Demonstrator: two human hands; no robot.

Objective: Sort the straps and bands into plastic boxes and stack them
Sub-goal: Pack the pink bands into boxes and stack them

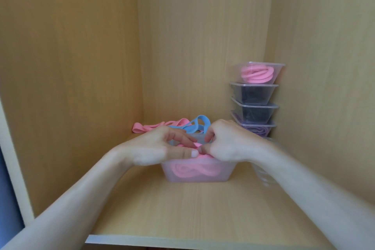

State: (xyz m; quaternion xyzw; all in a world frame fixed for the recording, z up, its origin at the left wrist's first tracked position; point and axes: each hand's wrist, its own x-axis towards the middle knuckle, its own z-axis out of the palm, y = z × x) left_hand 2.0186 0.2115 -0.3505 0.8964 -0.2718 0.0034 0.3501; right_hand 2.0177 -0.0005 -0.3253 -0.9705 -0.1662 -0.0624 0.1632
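grip: left hand (154, 148), right hand (227, 144) both pinching soft pink band (205, 156) over translucent box (224, 176)
behind grip: limp blue band (199, 122)
right-behind: four stacked boxes (253, 95)

Front box (226, 172): frosted translucent plastic, smooth; inside it, pink band (190, 171), matt and smooth; behind it, blue band (199, 123), likewise matt; right of it, stacked boxes (254, 95), clear glossy plastic; beneath it, shelf (182, 209), matt pale wood-grain board.
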